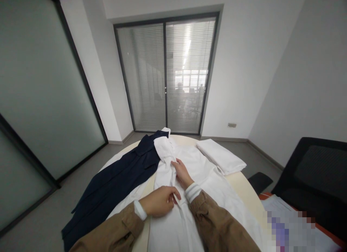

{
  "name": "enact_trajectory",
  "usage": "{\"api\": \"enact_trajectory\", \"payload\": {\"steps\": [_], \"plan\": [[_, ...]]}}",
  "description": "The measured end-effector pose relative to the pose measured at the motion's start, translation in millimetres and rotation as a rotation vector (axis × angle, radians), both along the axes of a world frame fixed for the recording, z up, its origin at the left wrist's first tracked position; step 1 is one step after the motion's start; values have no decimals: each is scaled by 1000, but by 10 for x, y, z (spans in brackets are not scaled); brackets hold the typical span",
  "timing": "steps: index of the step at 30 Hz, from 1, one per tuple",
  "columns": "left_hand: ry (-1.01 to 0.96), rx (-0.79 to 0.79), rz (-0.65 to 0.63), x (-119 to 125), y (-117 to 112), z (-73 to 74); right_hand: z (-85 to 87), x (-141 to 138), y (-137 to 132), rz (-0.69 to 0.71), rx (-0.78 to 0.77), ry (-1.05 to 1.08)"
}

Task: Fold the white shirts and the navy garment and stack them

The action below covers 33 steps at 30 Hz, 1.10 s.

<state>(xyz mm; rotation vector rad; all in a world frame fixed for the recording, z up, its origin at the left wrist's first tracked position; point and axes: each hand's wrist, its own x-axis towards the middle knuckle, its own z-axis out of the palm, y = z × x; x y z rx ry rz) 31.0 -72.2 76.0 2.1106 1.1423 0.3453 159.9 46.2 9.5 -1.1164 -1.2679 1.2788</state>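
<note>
A white shirt [195,158] lies spread out in front of me with its collar at the far end. My left hand [162,201] is closed, thumb and fingers pinching the shirt's front edge around the middle. Farther up the same edge, my right hand [183,173] has its fingers closed on the fabric near the chest. Left of the shirt lies a dark navy garment [121,176], its collar also at the far end. White fabric [127,201] shows from under the navy garment's right side.
A folded white cloth item [221,156] rests at the back right of the round, cream table [248,190]. A black mesh chair [311,172] stands to the right, near papers [279,205] partly blurred out. Glass doors with blinds [187,78] are behind the table.
</note>
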Motion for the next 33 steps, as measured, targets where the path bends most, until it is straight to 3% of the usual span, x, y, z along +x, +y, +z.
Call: {"api": "enact_trajectory", "payload": {"steps": [3,9,13,18,22,28,30,33], "plan": [[95,136,-116,-39,-56,17,41,-3,-25,8,-98,143],[100,378,-297,-21,-124,47,-6,3,-5,37,-39,161],[95,452,-442,-6,-141,3,-30,8,-8,47,-5,170],[129,498,-513,-45,-181,-134,-54,14,13,19,8,126],[53,502,-497,-41,-212,-264,-87,11,38,17,10,118],[-271,446,-251,39,-210,-316,-104,7,43,-2,-9,88],[-241,443,-267,79,-214,-315,-99,7,36,-12,-7,76],[-66,489,-395,122,-237,-319,-93,8,26,-13,12,44]]}}
